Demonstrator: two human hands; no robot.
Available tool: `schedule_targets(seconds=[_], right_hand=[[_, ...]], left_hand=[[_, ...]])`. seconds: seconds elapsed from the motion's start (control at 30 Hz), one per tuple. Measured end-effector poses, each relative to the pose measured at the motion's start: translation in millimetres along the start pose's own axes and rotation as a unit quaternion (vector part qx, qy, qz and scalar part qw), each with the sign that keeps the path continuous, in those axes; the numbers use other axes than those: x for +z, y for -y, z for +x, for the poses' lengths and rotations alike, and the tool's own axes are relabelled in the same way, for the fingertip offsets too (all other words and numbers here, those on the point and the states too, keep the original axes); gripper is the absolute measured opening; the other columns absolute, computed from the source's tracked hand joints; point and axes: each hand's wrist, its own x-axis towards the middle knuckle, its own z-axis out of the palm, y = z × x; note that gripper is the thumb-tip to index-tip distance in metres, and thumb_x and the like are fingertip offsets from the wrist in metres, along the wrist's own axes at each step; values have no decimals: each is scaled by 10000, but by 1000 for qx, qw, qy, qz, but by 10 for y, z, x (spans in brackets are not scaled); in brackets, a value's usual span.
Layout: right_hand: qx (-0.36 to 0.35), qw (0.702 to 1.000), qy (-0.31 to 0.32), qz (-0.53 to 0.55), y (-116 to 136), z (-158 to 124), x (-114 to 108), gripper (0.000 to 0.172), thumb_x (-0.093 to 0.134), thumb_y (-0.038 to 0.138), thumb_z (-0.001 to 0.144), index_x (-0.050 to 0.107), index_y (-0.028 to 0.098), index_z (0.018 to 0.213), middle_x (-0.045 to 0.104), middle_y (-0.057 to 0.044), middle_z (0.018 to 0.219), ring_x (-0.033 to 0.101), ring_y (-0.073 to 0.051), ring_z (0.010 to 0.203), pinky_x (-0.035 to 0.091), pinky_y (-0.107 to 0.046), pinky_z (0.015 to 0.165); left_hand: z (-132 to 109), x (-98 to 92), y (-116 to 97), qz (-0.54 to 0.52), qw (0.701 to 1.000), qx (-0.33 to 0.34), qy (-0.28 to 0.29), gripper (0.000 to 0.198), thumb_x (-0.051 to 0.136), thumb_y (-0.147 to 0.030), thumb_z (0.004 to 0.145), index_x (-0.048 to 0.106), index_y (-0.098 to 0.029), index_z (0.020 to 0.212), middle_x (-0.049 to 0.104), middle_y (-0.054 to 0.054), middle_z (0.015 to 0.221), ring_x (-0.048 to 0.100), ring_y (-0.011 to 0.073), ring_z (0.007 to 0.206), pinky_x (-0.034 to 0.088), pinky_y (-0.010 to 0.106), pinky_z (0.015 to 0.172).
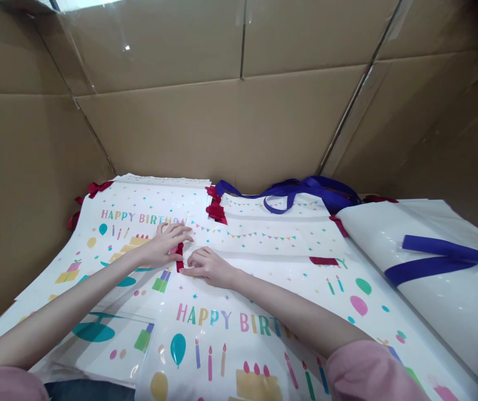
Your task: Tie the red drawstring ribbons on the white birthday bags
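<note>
A short red ribbon (179, 262) lies on a white printed "Happy Birthday" bag (239, 295), near its upper left edge. My left hand (167, 245) reaches over from the left, its fingers spread flat on the sheets and its thumb touching the ribbon's side. From the right, my right hand (209, 268) has its fingers curled, with thumb and forefinger at the ribbon's lower end. Another red ribbon (323, 260) rests on the same bag farther right.
Overlapping printed bags (109, 195) lie to the left with red bows (99, 189). A blue ribbon (318, 189) loops along the back; another blue ribbon (448, 259) crosses a white stack (443, 312) at right. Tall cardboard walls (205, 128) enclose the back and sides.
</note>
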Motion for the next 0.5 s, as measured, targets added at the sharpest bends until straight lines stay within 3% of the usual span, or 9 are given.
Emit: schedule_targets(seconds=[0.13, 0.33, 0.5], right_hand=[[0, 1000, -5, 8, -3, 7, -18, 321, 405, 165, 939, 630, 268, 1142, 577, -56, 970, 462, -142, 885, 328, -313, 830], [8, 1000, -3, 22, 67, 0, -78, 323, 442, 146, 909, 636, 261, 1140, 572, -65, 987, 468, -159, 909, 322, -332, 847], [75, 995, -3, 68, 35, -302, -415, 270, 511, 131, 853, 655, 238, 1054, 573, -69, 1013, 501, -175, 952, 343, -331, 852]], left_hand=[[-49, 29, -1, -23, 999, -21, 18, 515, 526, -435, 854, 395, -337, 1343, 421, 53, 1420, 240, 306, 1349, 102, 535, 1051], [-38, 11, 11, -39, 997, -45, 41, 568, 532, -470, 836, 383, -346, 1370, 422, 45, 1426, 202, 328, 1366, 105, 551, 1062], [-31, -23, -6, -34, 997, -50, 50, 537, 502, -503, 848, 401, -361, 1356, 420, 40, 1428, 202, 341, 1363, 102, 589, 1048]])
